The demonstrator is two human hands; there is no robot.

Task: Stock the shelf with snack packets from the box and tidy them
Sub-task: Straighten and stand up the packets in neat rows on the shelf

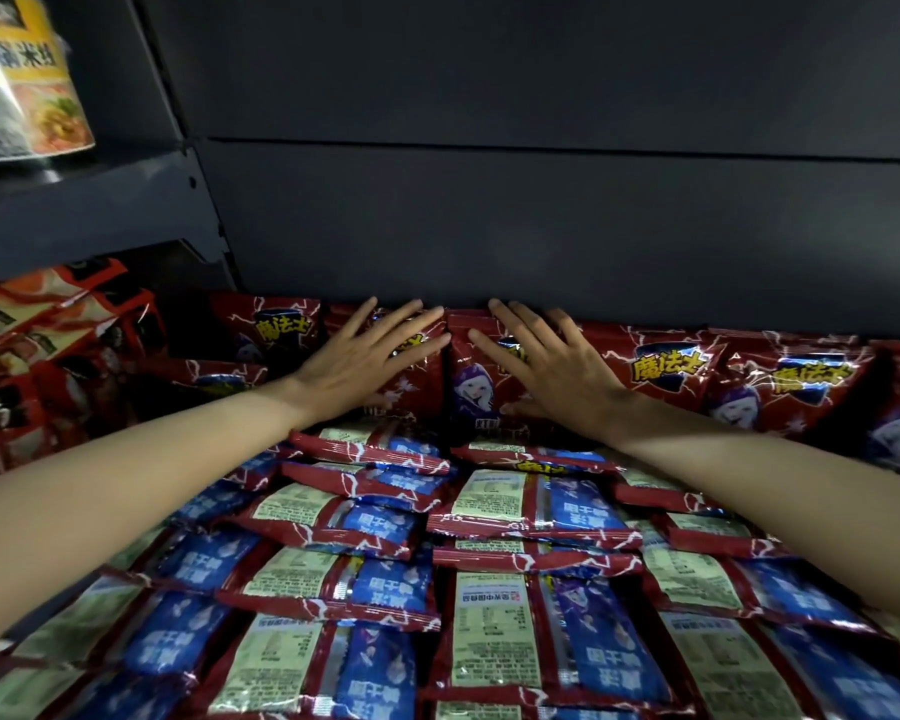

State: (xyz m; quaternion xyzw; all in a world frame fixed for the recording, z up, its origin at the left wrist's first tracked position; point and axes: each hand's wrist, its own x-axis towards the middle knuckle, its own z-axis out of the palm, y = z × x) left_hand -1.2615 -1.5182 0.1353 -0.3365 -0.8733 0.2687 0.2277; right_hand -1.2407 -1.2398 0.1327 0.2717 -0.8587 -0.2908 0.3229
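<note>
Red snack packets with yellow lettering stand in a row against the dark back panel of the shelf. My left hand lies flat with spread fingers on one upright packet. My right hand presses flat on the neighbouring upright packet. In front of them, several rows of the same packets lie face down, showing blue and pale label backs. No box shows in this view.
The dark back panel rises behind the row. At the left, a shelf bracket carries a noodle cup. Below it lie other red and orange packets.
</note>
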